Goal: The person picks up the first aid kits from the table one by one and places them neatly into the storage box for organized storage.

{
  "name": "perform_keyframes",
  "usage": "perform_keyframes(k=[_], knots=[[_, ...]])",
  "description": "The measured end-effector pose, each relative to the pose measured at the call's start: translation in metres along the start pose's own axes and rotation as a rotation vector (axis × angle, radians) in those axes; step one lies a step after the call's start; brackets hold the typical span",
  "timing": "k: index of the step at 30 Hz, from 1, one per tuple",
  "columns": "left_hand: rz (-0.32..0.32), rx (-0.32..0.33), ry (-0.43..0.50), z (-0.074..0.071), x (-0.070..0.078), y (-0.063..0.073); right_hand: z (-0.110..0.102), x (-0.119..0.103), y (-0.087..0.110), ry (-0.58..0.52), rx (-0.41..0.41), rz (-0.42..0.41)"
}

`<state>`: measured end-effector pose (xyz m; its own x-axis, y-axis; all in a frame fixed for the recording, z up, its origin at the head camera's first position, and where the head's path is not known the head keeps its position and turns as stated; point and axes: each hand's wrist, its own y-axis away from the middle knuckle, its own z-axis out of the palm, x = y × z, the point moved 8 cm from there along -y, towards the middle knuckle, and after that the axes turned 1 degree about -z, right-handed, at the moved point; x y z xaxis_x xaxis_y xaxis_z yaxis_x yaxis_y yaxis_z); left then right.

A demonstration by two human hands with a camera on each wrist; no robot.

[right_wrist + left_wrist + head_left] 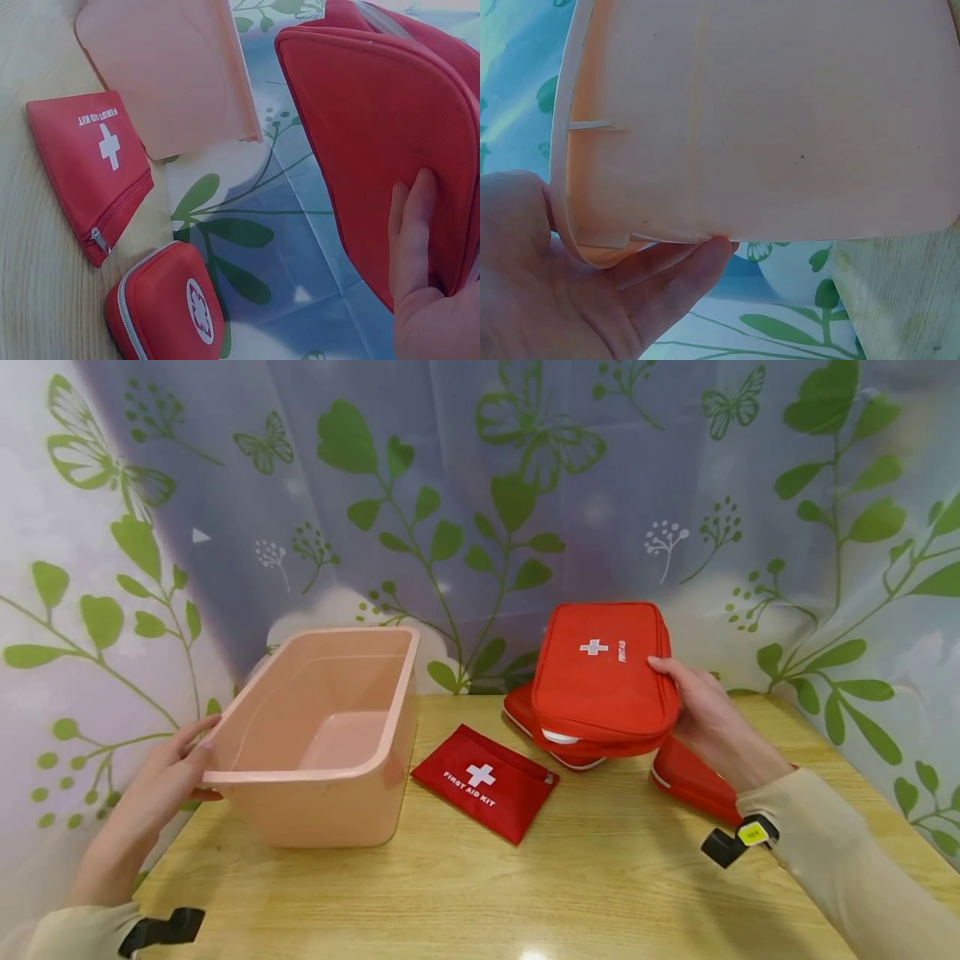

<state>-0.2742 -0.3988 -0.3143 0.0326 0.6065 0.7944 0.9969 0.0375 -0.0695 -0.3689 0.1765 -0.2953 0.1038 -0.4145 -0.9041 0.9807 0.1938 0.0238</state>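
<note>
My right hand [705,718] grips the side of a red first aid bag [603,677], thumb on top and fingers underneath, as the right wrist view shows. The bag is raised off the table, its white cross facing up. At the left, my left hand [168,768] holds the rim of a peach plastic bin [322,810], thumb and fingers on either side of its corner. The inside of the bin shows only its bare floor. Between bin and bag lies a flat red zip pouch [483,783] marked "FIRST AID KIT".
A red hard zip case [176,304] with a white round emblem stands on the table behind the raised bag, partly hidden in the head view. Another red case [697,781] lies under my right forearm. A patterned curtain [450,485] hangs behind the wooden table [450,902].
</note>
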Motion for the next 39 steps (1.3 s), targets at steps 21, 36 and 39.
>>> perform_keyframes(k=[21, 36, 39], knots=[[0.014, 0.038, 0.032, -0.003, 0.004, -0.004, 0.024, 0.002, -0.009, 0.060, 0.003, 0.003], [0.023, 0.057, 0.063, -0.004, 0.000, -0.003, 0.042, 0.008, -0.018, 0.042, -0.006, -0.012], [0.030, 0.063, 0.066, -0.005, 0.001, -0.002, 0.046, 0.009, -0.021, 0.036, -0.004, -0.021]])
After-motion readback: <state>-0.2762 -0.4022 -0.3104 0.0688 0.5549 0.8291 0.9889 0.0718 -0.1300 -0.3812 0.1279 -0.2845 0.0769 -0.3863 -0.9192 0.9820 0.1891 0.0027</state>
